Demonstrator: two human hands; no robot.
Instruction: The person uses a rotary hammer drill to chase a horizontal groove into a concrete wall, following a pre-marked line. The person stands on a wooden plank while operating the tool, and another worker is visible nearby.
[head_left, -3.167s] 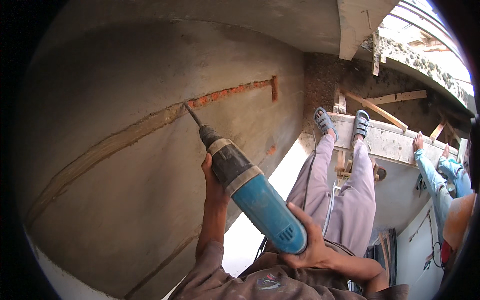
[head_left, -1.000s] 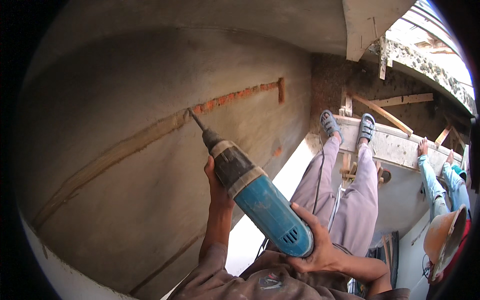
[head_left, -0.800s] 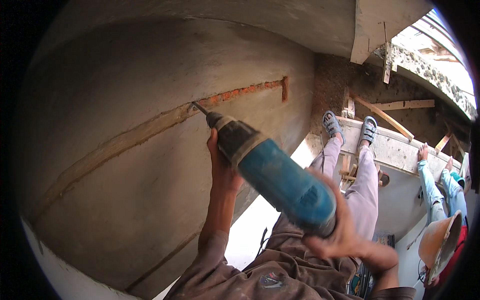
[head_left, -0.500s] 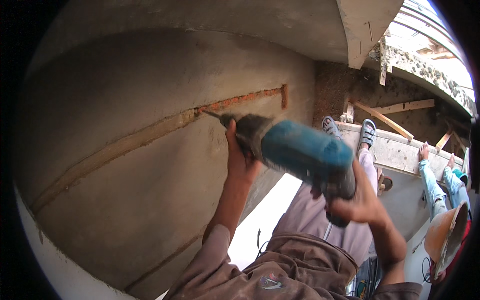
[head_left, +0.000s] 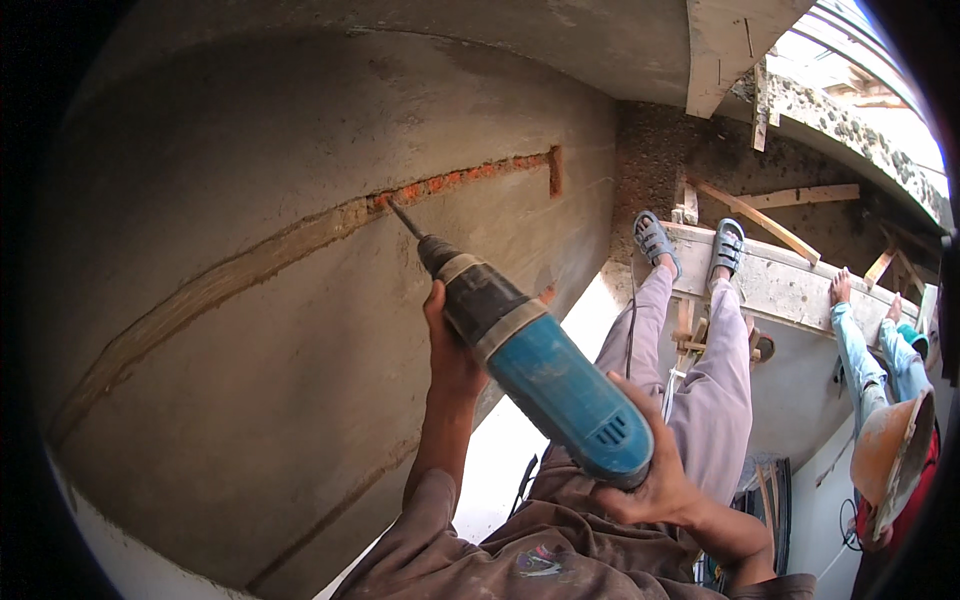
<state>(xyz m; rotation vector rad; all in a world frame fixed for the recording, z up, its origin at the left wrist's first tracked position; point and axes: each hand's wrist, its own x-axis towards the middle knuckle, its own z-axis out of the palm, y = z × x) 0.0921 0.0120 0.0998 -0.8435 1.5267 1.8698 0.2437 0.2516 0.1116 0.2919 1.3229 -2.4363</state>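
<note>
A blue and black rotary hammer drill [head_left: 560,385] slants up and left across the middle, its rear end toward my body. My left hand [head_left: 455,350] is closed around the front of the drill, just behind its chuck; part of the fingers is hidden beneath the body. At the rear end, my right hand [head_left: 650,470] wraps the drill, with its grip mostly hidden under the housing. The drill's chisel bit [head_left: 405,219] meets the wall groove [head_left: 290,238] where bare orange brick [head_left: 440,184] begins to show; its tip seems to touch there.
Grey plastered wall [head_left: 300,330] fills the left side. My sandalled feet [head_left: 655,240] stand on a plank [head_left: 790,292] with timber braces [head_left: 755,220] beyond. At right, another person in an orange hard hat [head_left: 885,450] has bare feet on that plank. A concrete beam [head_left: 735,55] hangs above.
The drill's rear end has swung down and left with my right hand, so the tool points more steeply upward. My left hand has shifted slightly down and left. The bit stays at the groove.
</note>
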